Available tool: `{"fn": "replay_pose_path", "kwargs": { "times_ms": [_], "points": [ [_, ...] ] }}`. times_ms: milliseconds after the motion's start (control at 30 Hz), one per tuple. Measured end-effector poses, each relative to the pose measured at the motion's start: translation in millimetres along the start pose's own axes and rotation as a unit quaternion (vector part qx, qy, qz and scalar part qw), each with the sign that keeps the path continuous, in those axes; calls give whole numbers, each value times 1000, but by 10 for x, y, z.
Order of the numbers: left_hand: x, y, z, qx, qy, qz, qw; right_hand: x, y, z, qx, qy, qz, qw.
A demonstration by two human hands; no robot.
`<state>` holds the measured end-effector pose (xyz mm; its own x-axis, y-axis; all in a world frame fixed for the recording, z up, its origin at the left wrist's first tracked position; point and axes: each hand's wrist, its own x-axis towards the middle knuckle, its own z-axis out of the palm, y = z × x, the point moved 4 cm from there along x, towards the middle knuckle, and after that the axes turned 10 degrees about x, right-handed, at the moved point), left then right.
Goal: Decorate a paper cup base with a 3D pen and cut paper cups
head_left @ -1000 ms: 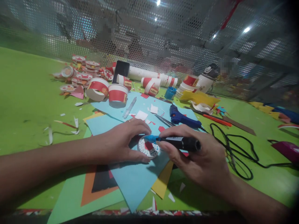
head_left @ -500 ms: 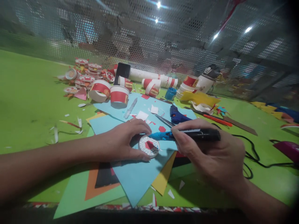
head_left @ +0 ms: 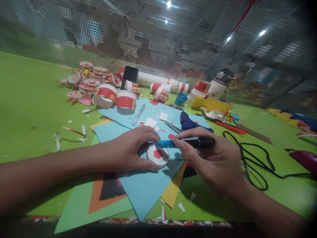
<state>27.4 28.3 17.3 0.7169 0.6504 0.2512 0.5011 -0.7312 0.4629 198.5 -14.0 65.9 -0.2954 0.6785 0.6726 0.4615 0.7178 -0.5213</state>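
A small round white disc (head_left: pixel 162 161), like a paper cup's base, bears a red hexagon in its middle and blue dots around it. My left hand (head_left: pixel 131 148) grips its left side between thumb and fingers, against blue paper (head_left: pixel 141 195). In my right hand (head_left: pixel 213 162) is a black marker (head_left: pixel 198 142) whose front end is smeared with blue. Its tip is at the disc's upper edge; whether it touches I cannot tell. Just beyond the marker lie a silver pointed tool (head_left: pixel 172 127) and a dark blue glue gun (head_left: pixel 189 123).
Cut red-and-white paper cups (head_left: pixel 126 102) and a blue paint jar (head_left: pixel 181 99) stand behind the paper. Finished-looking paper pieces (head_left: pixel 91 84) pile up at the far left. A black cable (head_left: pixel 262 155) and an orange-handled tool (head_left: pixel 230 128) lie right. Paper scraps are scattered.
My right hand has moved left with the marker, bringing its tip to the disc's upper edge. My left hand holds the disc in the same place.
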Motion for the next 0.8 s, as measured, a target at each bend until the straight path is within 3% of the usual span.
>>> {"fn": "replay_pose_path", "kwargs": {
  "times_ms": [533,800],
  "points": [
    [-1,3,2,-2,3,12,1000,2,9,-5,-4,-9,16,1000],
    [3,10,-9,3,-4,3,1000,-23,97,35,16,30,21,999]
  ]
}}
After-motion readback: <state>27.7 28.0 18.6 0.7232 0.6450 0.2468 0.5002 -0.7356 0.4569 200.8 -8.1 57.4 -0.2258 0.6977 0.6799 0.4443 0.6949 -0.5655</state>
